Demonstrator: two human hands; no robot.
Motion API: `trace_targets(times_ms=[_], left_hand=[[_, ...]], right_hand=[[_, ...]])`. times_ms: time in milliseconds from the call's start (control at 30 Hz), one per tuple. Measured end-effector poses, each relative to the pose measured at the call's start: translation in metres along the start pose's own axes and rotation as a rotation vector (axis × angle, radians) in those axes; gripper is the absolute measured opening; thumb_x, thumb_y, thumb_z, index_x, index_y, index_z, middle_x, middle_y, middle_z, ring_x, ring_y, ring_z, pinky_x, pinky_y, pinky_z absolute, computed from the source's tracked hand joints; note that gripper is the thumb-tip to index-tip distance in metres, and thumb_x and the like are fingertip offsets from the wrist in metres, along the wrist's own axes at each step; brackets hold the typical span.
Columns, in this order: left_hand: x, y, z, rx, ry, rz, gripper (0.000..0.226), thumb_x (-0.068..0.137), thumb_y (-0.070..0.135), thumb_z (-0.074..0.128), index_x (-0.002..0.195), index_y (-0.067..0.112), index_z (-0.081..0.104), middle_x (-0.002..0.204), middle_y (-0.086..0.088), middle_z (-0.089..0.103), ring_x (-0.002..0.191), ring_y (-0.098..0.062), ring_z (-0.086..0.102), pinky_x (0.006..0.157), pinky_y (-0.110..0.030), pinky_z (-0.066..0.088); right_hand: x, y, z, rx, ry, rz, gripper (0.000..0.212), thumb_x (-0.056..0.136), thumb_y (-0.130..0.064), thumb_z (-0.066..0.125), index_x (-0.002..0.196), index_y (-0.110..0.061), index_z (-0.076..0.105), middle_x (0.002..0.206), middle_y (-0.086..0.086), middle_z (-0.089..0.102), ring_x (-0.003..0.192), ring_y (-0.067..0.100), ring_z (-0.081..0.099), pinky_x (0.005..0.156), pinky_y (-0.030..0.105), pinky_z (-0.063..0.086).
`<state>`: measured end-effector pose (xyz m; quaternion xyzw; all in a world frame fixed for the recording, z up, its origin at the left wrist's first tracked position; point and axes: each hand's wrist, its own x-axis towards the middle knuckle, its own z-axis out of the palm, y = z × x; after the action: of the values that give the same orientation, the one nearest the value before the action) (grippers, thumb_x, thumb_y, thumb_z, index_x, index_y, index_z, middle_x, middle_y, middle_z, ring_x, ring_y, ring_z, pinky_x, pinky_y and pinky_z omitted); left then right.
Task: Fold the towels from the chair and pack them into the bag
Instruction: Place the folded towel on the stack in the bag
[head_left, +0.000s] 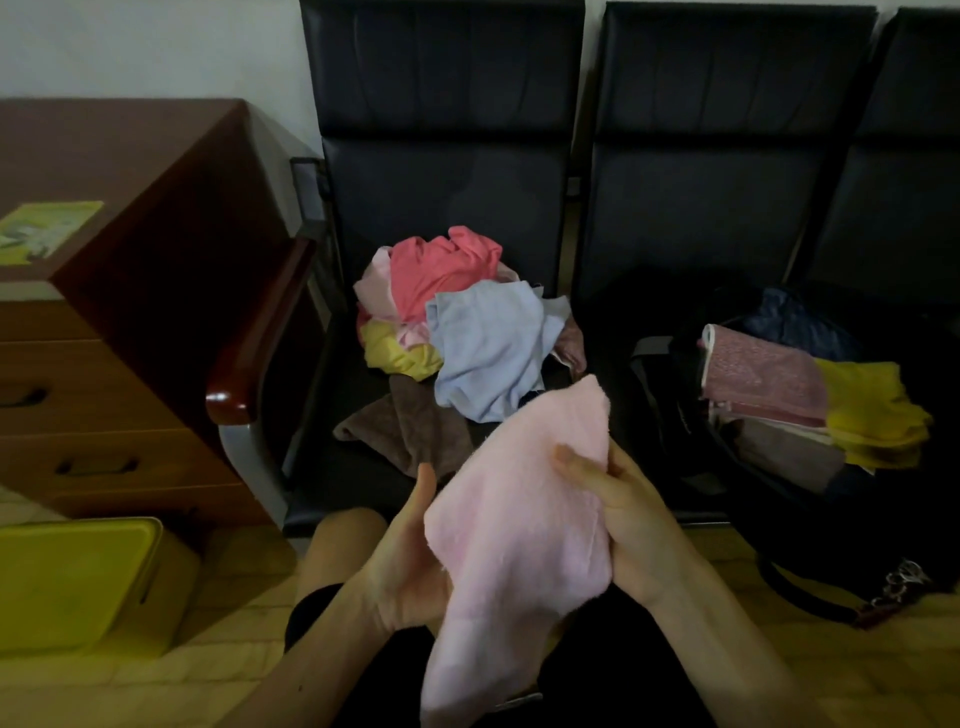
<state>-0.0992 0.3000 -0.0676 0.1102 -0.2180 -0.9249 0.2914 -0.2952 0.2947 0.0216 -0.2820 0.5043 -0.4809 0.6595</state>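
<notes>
Between the hands, near and central: pink towel, long axis slanting from near left up to far right. Right hand pinching its right edge, thumb on top; left hand beneath the left edge, thumb raised, fingers hidden, so grip unclear. Right and farther off: bag, open, nearer the right hand, with at least four folded towels. Left and far, on chair: six loose towels, as far as countable.

— Any text readable from your side?
— None I can read. The green leaflet near the desk's front edge carries print, but it's too blurred for me.
</notes>
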Motion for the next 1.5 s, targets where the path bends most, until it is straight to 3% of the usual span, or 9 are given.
trace_targets(times_ms=[67, 200, 267, 367, 567, 700, 867, 1200, 1500], left_hand=[[-0.001, 0.011, 0.016, 0.268, 0.341, 0.083, 0.096, 0.076, 0.073, 0.067, 0.148, 0.012, 0.046, 0.153, -0.026, 0.039, 0.14, -0.044, 0.037, 0.115, -0.057, 0.027], [0.0, 0.006, 0.064, -0.264, 0.645, 0.351, 0.093, 0.077, 0.063, 0.069, 0.147, 0.005, 0.046, 0.122, -0.018, 0.064, 0.11, -0.026, 0.059, 0.094, -0.028, 0.042], [0.003, 0.002, 0.066, -0.103, 0.96, 0.447, 0.075, 0.088, 0.05, 0.064, 0.145, 0.005, 0.046, 0.118, -0.009, 0.065, 0.103, -0.021, 0.064, 0.088, -0.022, 0.045], [0.017, 0.019, 0.043, 0.241, 0.828, 0.048, 0.062, 0.075, 0.038, 0.074, 0.126, 0.006, 0.061, 0.116, -0.019, 0.07, 0.103, -0.032, 0.07, 0.091, -0.042, 0.053], [0.021, 0.056, 0.044, 0.792, 0.807, 0.296, 0.032, 0.077, 0.03, 0.082, 0.094, 0.003, 0.076, 0.097, -0.019, 0.075, 0.096, -0.036, 0.071, 0.088, -0.054, 0.055], [0.021, 0.075, 0.057, 0.893, 0.863, 0.373, 0.032, 0.074, 0.035, 0.079, 0.094, 0.01, 0.076, 0.096, -0.005, 0.078, 0.096, -0.026, 0.072, 0.084, -0.037, 0.059], [0.021, 0.105, 0.07, 1.01, 0.886, 0.383, 0.041, 0.072, 0.042, 0.083, 0.1, 0.014, 0.073, 0.099, -0.007, 0.076, 0.087, -0.03, 0.074, 0.07, -0.058, 0.06], [0.019, 0.162, 0.112, 1.022, 0.757, 0.527, 0.023, 0.073, 0.026, 0.069, 0.095, 0.02, 0.07, 0.082, 0.014, 0.076, 0.067, -0.005, 0.071, 0.061, -0.026, 0.059], [0.019, 0.159, 0.109, 1.206, 0.856, 0.701, 0.032, 0.081, 0.032, 0.069, 0.108, 0.017, 0.07, 0.103, 0.006, 0.072, 0.092, -0.014, 0.071, 0.074, -0.029, 0.058]], right_hand=[[0.004, 0.002, -0.003, -0.023, 0.055, 0.005, 0.078, 0.056, -0.048, 0.085, 0.127, -0.026, 0.063, 0.116, 0.004, 0.072, 0.108, 0.027, 0.068, 0.094, 0.048, 0.054], [0.013, 0.006, -0.009, -0.002, 0.107, 0.021, 0.053, 0.076, -0.034, 0.076, 0.125, -0.022, 0.064, 0.114, 0.005, 0.073, 0.106, 0.025, 0.069, 0.095, 0.046, 0.053], [0.011, 0.004, -0.015, 0.065, 0.073, 0.024, 0.045, 0.077, -0.029, 0.073, 0.121, -0.022, 0.064, 0.107, 0.002, 0.075, 0.099, 0.022, 0.07, 0.09, 0.046, 0.053], [0.006, 0.003, -0.012, 0.181, -0.031, 0.057, 0.032, 0.075, -0.022, 0.07, 0.106, -0.019, 0.065, 0.089, 0.002, 0.076, 0.08, 0.017, 0.073, 0.077, 0.039, 0.053], [0.02, 0.013, -0.027, -0.134, 0.199, -0.069, 0.019, 0.083, -0.017, 0.068, 0.095, -0.003, 0.073, 0.091, 0.016, 0.075, 0.092, 0.029, 0.07, 0.081, 0.034, 0.054], [0.026, -0.024, -0.032, -0.209, -0.025, -0.237, 0.025, 0.078, -0.022, 0.073, 0.1, -0.011, 0.071, 0.106, 0.021, 0.071, 0.097, 0.026, 0.068, 0.088, 0.044, 0.054], [0.029, -0.058, -0.018, -0.348, 0.028, -0.414, 0.028, 0.085, -0.006, 0.072, 0.11, -0.016, 0.064, 0.101, 0.002, 0.075, 0.093, 0.015, 0.072, 0.079, 0.032, 0.06], [0.025, -0.132, 0.01, -0.933, -0.015, -0.619, 0.06, 0.075, -0.017, 0.084, 0.129, -0.017, 0.058, 0.099, -0.008, 0.073, 0.084, 0.0, 0.069, 0.075, 0.02, 0.057], [0.011, -0.138, 0.015, -1.181, 0.052, -0.746, 0.025, 0.087, -0.026, 0.073, 0.11, -0.017, 0.069, 0.102, -0.001, 0.072, 0.091, 0.012, 0.066, 0.084, 0.03, 0.055]])
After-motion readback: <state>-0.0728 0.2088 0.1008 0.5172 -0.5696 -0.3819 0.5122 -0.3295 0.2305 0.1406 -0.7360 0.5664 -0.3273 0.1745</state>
